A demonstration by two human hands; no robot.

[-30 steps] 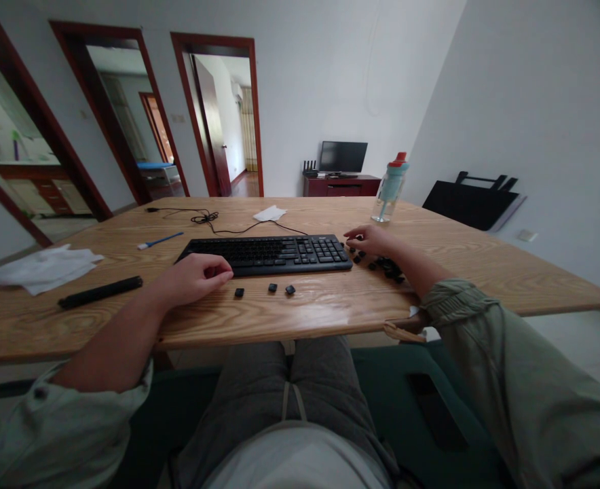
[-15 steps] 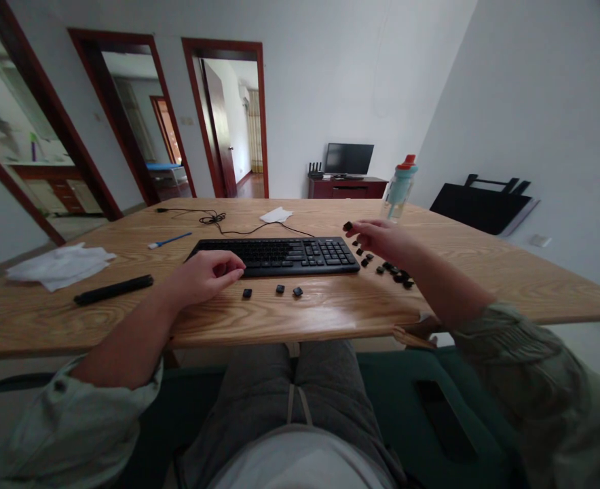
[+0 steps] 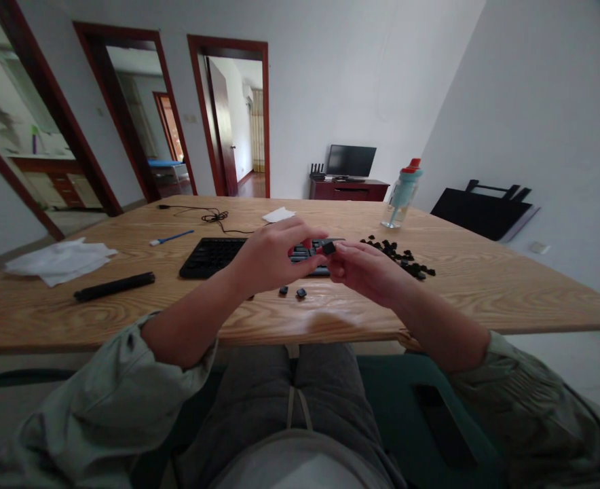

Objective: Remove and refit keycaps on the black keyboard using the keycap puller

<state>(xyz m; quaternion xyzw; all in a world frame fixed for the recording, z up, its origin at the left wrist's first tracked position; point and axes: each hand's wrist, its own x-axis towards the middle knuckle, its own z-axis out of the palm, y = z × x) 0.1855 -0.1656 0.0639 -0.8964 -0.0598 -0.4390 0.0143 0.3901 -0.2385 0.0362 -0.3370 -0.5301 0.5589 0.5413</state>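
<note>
A small black keycap [image 3: 329, 248] is pinched between the fingertips of my right hand [image 3: 364, 270], above the right part of the keyboard. My left hand [image 3: 275, 252] reaches across the black keyboard [image 3: 211, 257], its thumb and fingers apart and close to that keycap; whether they touch it I cannot tell. Much of the keyboard's middle and right is hidden behind my hands. In front of it lie loose keycaps [image 3: 301, 293], one partly covered by my left wrist. A scattered pile of black keycaps [image 3: 406, 260] spreads on the table to the right of my right hand.
On the wooden table [image 3: 142, 316] lie a black rod-like object [image 3: 114, 286], crumpled white tissue [image 3: 60, 261], a blue-handled brush [image 3: 172, 237], a coiled cable [image 3: 215, 216] and white paper [image 3: 278, 214]. A water bottle [image 3: 402, 195] stands at the back right. A dark phone [image 3: 443, 424] rests on the green seat.
My right hand has brought its keycap left and lower, toward the body. My left hand has moved right from the keyboard's front edge, and its fingers have spread near the keycap.
</note>
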